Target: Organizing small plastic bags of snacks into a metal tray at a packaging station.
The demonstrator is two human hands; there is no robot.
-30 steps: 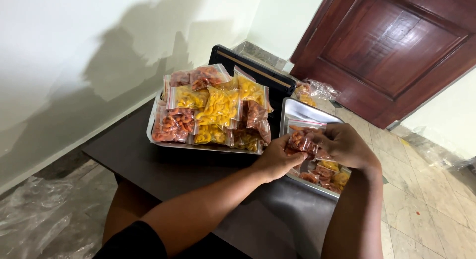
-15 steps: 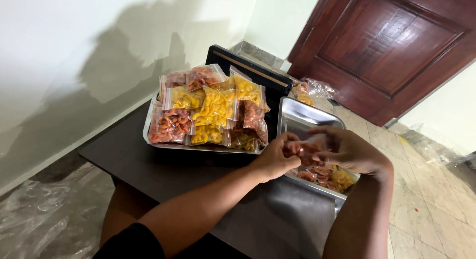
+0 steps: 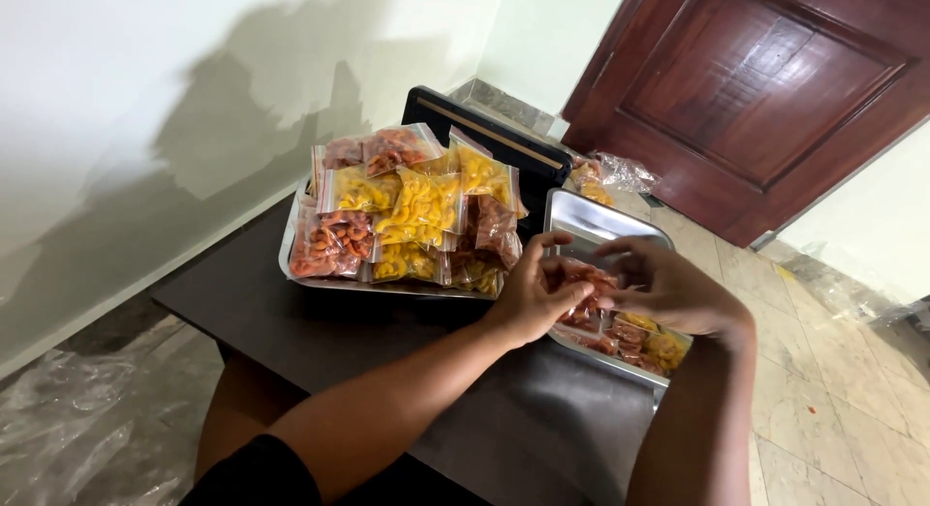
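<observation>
Dark wooden tabletop [image 3: 320,322], two steel trays, both of your hands on one small packet.
You sat at the tabletop with the left tray [image 3: 291,264] heaped with sealed orange and yellow snack bags [image 3: 417,211], the black sealer [image 3: 484,138] behind it, and the right tray [image 3: 591,220] half empty. Your left hand [image 3: 533,293] and right hand [image 3: 668,293] met over the right tray, each grip pinched together on a reddish snack packet [image 3: 581,278]. Held so lightly at the edge, the packet could, I'd judge, slip or spill into the tray.
</observation>
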